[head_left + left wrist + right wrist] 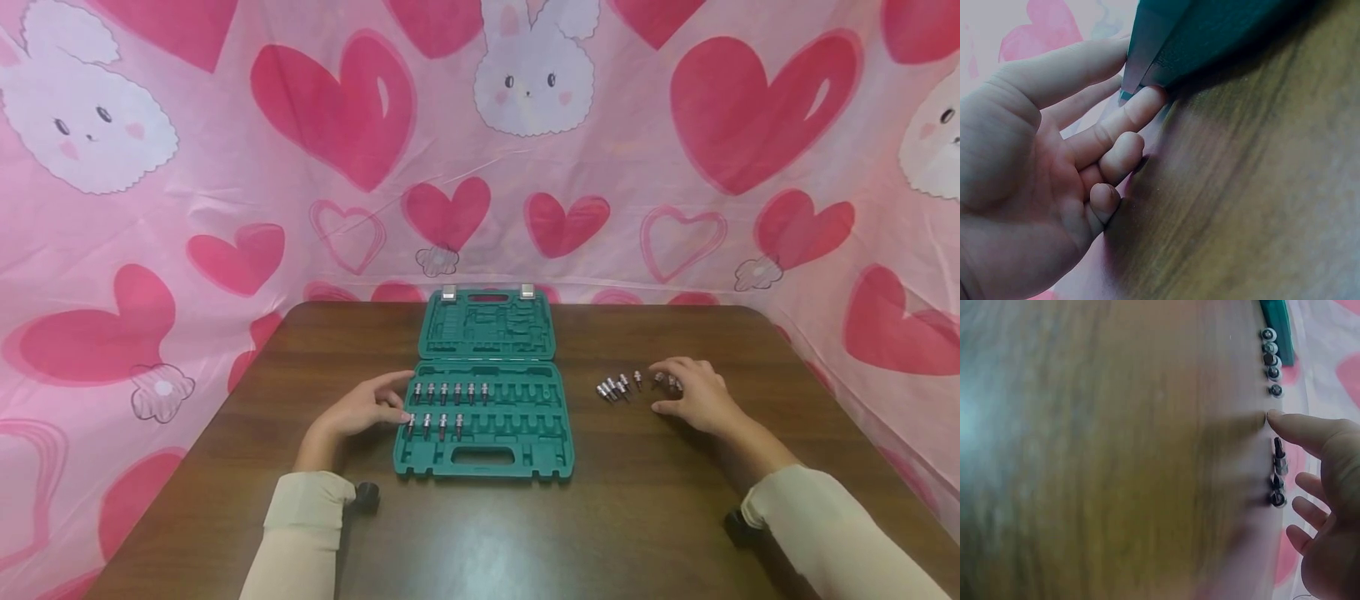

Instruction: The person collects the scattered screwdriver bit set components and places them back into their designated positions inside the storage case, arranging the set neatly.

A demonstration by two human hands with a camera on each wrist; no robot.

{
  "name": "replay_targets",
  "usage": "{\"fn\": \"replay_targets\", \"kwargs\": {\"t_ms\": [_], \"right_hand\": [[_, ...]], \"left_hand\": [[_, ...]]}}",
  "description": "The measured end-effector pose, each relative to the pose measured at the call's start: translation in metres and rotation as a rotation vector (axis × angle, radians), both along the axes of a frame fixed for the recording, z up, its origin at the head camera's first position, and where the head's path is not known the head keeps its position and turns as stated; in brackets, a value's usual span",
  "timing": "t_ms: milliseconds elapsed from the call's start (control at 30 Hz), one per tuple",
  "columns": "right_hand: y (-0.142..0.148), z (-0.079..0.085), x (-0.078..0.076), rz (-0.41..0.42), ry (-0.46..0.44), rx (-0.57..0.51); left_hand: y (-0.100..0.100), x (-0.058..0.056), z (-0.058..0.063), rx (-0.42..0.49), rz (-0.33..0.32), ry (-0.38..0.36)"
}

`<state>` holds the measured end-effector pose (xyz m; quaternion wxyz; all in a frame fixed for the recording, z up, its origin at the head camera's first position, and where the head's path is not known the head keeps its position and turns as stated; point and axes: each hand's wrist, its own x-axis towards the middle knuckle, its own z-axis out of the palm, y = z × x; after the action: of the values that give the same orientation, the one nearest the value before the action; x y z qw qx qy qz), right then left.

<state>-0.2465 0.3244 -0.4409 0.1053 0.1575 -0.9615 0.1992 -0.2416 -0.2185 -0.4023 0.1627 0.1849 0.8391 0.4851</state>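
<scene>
A green tool case (480, 446) lies unfolded, its lid toward the back. Several silver-and-dark bit sockets (457, 392) fill the left part of its upper row, and several more bit sockets (442, 427) sit in the lower row's left part. My left hand (363, 406) rests against the case's left edge, thumb and fingertips touching the side. On the right, my right hand (696, 397) hovers with spread fingers over a few loose bit sockets (1280, 464), partly hidden by it in the head view. Between hand and case lies another cluster of bit sockets (612, 389).
The brown wooden table (480, 542) carries the case and loose pieces. Behind it and along both sides hangs a pink cloth (615, 167) with hearts and rabbits. Two metal latches (527, 291) stand on the lid's far edge.
</scene>
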Motion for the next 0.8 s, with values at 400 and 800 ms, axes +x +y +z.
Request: {"fn": "replay_targets", "kwargs": {"t_ms": [400, 800], "right_hand": [[0.012, 0.0, 0.004, 0.0, -0.035, -0.011], [0.02, -0.003, 0.007, -0.003, -0.053, -0.052]], "left_hand": [[-0.001, -0.001, 0.0, -0.016, -0.004, 0.004], [-0.011, -0.017, -0.031, -0.026, 0.007, 0.017]]}}
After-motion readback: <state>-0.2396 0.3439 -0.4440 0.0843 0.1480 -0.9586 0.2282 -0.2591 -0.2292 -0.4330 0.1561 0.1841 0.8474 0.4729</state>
